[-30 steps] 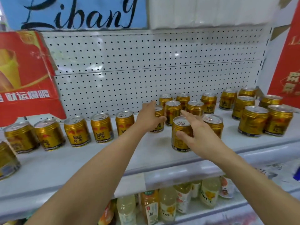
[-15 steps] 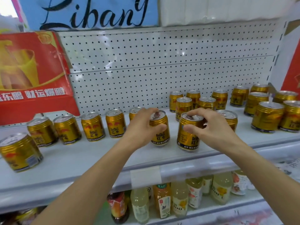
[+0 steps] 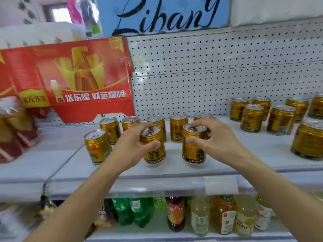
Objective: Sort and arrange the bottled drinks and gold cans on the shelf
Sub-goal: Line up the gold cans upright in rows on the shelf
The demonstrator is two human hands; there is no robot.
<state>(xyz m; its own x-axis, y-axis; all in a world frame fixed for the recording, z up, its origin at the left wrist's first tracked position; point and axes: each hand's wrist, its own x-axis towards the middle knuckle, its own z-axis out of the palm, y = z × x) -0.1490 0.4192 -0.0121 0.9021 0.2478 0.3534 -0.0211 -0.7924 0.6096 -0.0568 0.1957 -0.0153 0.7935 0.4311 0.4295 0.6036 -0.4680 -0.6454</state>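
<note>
Shelf (image 3: 244, 165): two hand-held gold cans (image 3: 154, 151)

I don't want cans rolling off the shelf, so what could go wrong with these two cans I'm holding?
The left hand and right hand each grip a gold metal can near the white shelf's front edge; a slip might drop one. Setting them down could also knock the back row of gold cans.

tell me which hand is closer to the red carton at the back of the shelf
Left. The left hand grips a gold can just right of and below the red carton; the right hand holds another can farther right.
</note>
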